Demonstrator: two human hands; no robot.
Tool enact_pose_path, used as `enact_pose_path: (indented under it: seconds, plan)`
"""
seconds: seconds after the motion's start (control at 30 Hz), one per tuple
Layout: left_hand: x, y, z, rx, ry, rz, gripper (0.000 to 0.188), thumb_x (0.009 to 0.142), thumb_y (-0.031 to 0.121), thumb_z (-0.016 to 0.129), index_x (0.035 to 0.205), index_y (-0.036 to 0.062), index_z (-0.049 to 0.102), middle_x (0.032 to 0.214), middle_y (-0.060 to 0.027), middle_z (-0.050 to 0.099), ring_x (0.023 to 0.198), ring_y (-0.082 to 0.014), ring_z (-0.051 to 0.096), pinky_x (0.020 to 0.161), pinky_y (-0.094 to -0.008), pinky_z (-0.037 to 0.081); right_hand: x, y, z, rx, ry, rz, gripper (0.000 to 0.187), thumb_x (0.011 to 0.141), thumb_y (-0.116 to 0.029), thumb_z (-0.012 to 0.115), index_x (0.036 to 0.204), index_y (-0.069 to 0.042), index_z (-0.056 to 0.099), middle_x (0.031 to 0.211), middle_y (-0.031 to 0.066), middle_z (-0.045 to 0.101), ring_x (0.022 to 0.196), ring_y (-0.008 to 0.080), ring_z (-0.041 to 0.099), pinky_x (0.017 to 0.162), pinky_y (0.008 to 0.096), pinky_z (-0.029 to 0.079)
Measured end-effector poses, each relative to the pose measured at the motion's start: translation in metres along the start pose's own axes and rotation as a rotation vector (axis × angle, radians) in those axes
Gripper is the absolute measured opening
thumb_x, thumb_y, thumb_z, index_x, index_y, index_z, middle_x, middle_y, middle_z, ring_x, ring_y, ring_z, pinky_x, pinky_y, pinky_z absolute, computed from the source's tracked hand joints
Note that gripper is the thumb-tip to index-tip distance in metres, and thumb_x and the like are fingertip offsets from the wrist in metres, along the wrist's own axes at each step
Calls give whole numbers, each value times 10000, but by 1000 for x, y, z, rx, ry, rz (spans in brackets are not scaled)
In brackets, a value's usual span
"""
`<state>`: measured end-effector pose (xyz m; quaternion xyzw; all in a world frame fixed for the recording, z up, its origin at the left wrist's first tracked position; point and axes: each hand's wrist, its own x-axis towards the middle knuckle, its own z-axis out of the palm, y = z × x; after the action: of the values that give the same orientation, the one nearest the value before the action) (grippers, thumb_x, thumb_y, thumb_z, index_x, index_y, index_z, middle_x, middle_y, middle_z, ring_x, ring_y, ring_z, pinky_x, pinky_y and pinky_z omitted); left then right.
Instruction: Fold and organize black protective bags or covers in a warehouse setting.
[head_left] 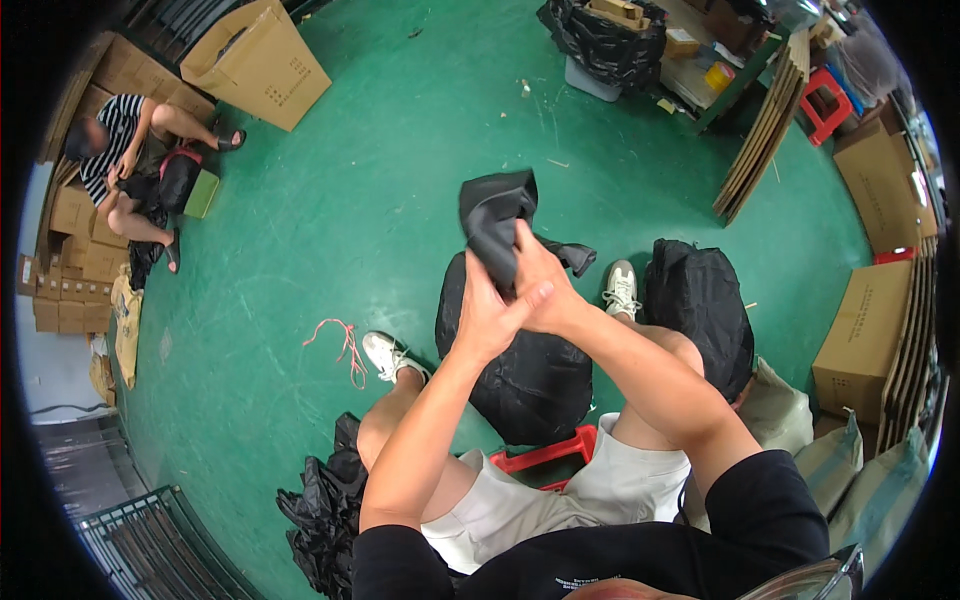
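Both hands are raised in front of me over the floor, close together. They grip a soft, dark, slightly shiny piece (497, 200) that looks like a folded black pouch; its exact kind is unclear. My left hand (487, 315) is closed round its lower part. My right hand (543, 285) presses on it from the right, thumb on top, fingers partly hidden. A dark flap (570, 256) sticks out to the right behind my right hand; whether it belongs to the held piece I cannot tell. Below, between my legs, stands a full black bag (530, 390).
Another full black bag (700, 310) stands by my right leg, and crumpled black plastic (325, 510) lies at my left. Pink string (347, 350) is on the green floor. A red stool (545, 457) shows between my thighs. Further left, a person (125, 150) sits beside cartons (75, 290).
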<state>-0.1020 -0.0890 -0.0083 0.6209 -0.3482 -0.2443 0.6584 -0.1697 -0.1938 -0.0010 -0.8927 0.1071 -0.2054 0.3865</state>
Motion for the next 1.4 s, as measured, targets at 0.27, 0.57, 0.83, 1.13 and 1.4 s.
enact_pose_path:
  seconds: [0.27, 0.57, 0.83, 1.13, 1.4]
  plan:
    - [11, -9, -22, -471, 478, -285, 481, 1019, 371, 447, 1291, -23, 491, 1242, -105, 554, 1116, -178, 530, 964, -314, 419, 4, 4, -3, 369, -11, -99, 561, 719, -49, 549, 1277, -8, 504, 1230, 168, 479, 1110, 309, 507, 943, 393, 422]
    - [-5, -1, -32, -739, 153, -179, 496, 1026, 368, 346, 1328, -10, 460, 1360, -134, 508, 1234, -266, 499, 1065, -408, 370, 6, 58, 22, 875, 159, 742, 737, 837, -205, 677, 1432, -66, 265, 1387, 186, 393, 1177, 279, 489, 953, 391, 425]
    - [-2, 4, -49, -961, 188, -189, 387, 964, 197, 413, 1267, -16, 527, 1264, -149, 585, 1174, -279, 547, 1043, -392, 397, 22, 67, 15, 779, 424, 473, 173, 893, -52, 562, 1043, 2, 629, 915, 17, 629, 878, 86, 546, 795, 234, 430]
    - [22, 0, -85, 78, 570, 97, 182, 872, 6, 586, 1036, -24, 658, 915, -37, 648, 831, -97, 584, 776, -223, 458, 21, 61, -16, 778, 371, 450, 113, 992, -110, 491, 933, -59, 573, 783, -72, 529, 698, 17, 426, 618, 194, 340]
    - [11, 17, -115, -782, 232, -428, 367, 950, 218, 416, 1147, -19, 616, 1122, -144, 660, 992, -257, 643, 892, -378, 504, 21, 57, -42, 1225, -41, 598, 152, 965, -162, 567, 899, -34, 617, 831, 13, 665, 746, 89, 615, 698, 262, 513]
